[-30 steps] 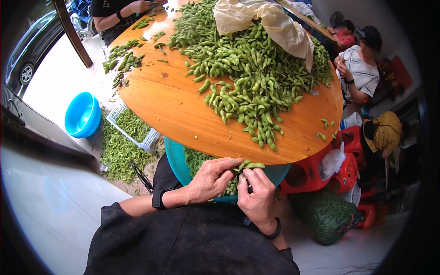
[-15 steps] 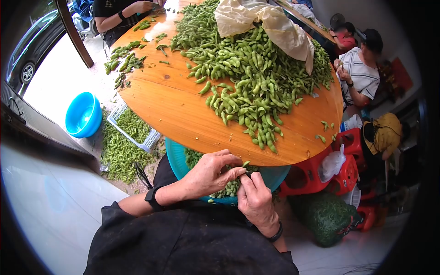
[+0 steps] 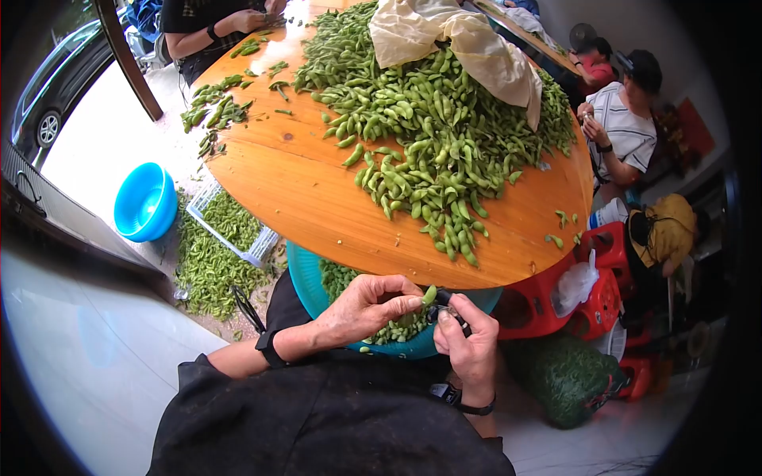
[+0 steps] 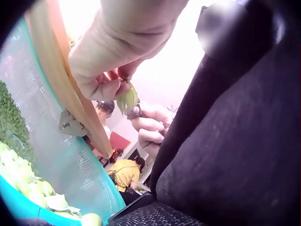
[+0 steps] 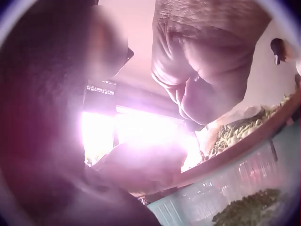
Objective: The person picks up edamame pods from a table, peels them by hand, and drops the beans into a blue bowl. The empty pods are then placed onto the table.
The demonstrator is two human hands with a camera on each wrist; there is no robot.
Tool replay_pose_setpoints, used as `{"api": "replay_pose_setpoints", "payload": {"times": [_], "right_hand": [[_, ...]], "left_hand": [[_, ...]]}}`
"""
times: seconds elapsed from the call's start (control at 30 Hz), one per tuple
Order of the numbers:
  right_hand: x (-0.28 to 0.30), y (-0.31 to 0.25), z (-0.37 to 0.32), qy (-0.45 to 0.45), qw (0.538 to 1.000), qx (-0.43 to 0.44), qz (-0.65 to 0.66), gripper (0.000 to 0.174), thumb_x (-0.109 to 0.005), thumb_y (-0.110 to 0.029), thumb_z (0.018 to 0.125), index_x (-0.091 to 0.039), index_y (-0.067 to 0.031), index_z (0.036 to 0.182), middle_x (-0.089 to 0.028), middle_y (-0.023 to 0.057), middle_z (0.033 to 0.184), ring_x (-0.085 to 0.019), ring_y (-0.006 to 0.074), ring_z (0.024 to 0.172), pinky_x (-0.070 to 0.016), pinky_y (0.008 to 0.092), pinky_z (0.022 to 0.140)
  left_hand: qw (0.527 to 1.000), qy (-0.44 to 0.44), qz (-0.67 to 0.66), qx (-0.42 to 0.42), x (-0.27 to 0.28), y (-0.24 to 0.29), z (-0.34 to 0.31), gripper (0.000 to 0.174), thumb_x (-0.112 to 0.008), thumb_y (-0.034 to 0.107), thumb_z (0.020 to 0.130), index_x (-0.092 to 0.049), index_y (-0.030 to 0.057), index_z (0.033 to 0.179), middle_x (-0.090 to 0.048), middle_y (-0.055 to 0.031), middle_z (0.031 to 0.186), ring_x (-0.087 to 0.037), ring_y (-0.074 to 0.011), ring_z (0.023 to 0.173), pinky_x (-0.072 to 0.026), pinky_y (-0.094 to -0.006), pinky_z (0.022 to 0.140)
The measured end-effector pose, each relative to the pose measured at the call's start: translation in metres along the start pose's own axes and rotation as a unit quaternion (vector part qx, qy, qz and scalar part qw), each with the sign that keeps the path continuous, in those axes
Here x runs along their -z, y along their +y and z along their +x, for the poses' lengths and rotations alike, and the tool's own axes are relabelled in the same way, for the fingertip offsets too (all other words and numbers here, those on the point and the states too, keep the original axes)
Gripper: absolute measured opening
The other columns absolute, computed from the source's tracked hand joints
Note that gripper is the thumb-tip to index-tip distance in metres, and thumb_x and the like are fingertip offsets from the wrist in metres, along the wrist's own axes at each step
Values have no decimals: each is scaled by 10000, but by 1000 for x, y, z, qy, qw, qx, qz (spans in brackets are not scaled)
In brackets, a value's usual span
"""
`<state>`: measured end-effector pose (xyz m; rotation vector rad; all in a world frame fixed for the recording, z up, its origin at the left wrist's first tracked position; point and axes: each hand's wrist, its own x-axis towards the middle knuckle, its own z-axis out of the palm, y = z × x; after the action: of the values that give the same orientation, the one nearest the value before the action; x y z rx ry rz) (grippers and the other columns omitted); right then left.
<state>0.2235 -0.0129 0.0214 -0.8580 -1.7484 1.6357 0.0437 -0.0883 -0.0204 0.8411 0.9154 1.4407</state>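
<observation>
My left hand (image 3: 369,305) pinches a green soybean pod (image 3: 429,295) between thumb and fingers, just off the table's near edge. The same pod (image 4: 127,99) hangs from the fingertips in the left wrist view. My right hand (image 3: 470,337) is curled at the pod's other end, with dark covers (image 3: 444,296) at its fingertips. In the left wrist view these right-hand fingers (image 4: 150,125) close in on the pod's lower end. Below both hands stands a teal basket (image 3: 305,278) holding shelled green beans (image 3: 337,278) and pale pods.
A big heap of soybean pods (image 3: 444,119) covers much of the wooden table (image 3: 302,190), partly under a cream cloth (image 3: 492,59). To the left are a blue basin (image 3: 145,202) and floor pods (image 3: 210,270). Red stools (image 3: 599,297) and a green net sack (image 3: 563,381) stand right. Other people sit around.
The right hand first draws in toward the left one, then shifts right and turns, showing its dark fingertip covers. The left hand stays nearly in place; the pod now stands more upright.
</observation>
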Motion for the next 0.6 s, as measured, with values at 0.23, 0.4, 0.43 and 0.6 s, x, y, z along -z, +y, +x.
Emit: {"api": "replay_pose_setpoints", "payload": {"times": [0.23,0.4,0.43,0.6], "right_hand": [[1,10,7,-71,978,-71,183,252,-542,32,960,-570,104,1200,-517,17,867,-439,42,572,-348,225,466],[-7,12,8,-34,987,-50,149,203,-551,42,952,-572,109,1143,-489,13,825,-440,43,567,-349,230,463],[-7,13,8,-32,995,-15,97,187,-556,41,951,-574,109,1124,-489,16,823,-447,44,567,-351,229,461],[-6,12,6,-45,988,37,144,154,-558,43,949,-586,107,1086,-493,22,825,-471,49,571,-355,223,459]], "left_hand": [[930,89,320,-159,-9,6,-1,133,-697,114,917,-642,-7,927,-625,-54,819,-595,-126,722,-475,-286,626],[916,100,337,-194,-11,5,-1,124,-673,101,934,-620,-4,893,-593,-43,769,-585,-135,695,-462,-282,606],[916,100,337,-194,-10,3,-2,124,-673,101,934,-620,-4,893,-593,-43,769,-585,-135,695,-462,-282,606],[976,-47,-176,121,0,-2,0,183,-617,186,990,-613,20,913,-528,51,672,-471,-60,579,-369,-252,492]]}}
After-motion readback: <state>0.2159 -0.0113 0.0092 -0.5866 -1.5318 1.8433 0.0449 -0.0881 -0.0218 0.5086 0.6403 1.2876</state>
